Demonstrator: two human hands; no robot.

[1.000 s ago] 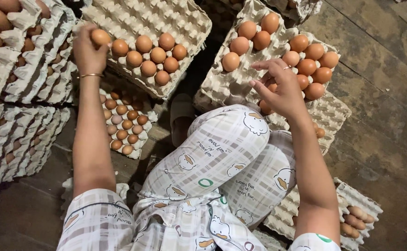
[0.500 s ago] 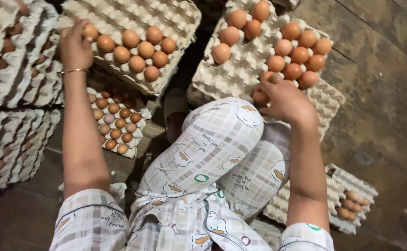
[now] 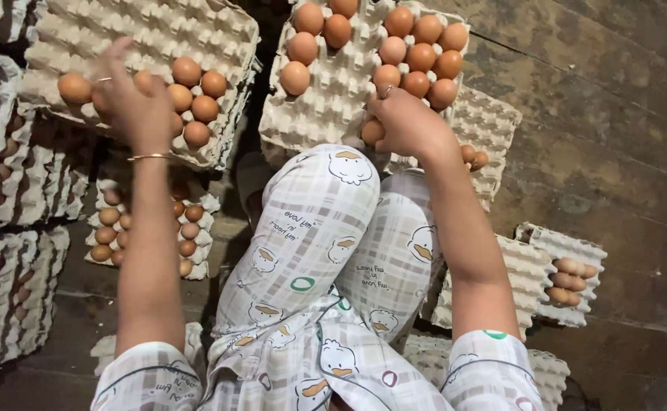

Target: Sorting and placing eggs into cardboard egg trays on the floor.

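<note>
Both grey pulp egg trays point(image 3: 333, 99) part-filled, many cups empty. Right hand point(image 3: 405, 125) grips a brown egg point(image 3: 373, 131); left hand point(image 3: 132, 103) grip unclear.

The 2 upper egg trays point(image 3: 326, 99) are showing as grey moulded paper pulp, matt and rough. The brown eggs point(image 3: 417, 57) are looking smooth with a faint sheen. The floor point(image 3: 600, 137) is appearing as worn, dark wood, and the trousers point(image 3: 310, 236) as soft printed cloth.
</note>
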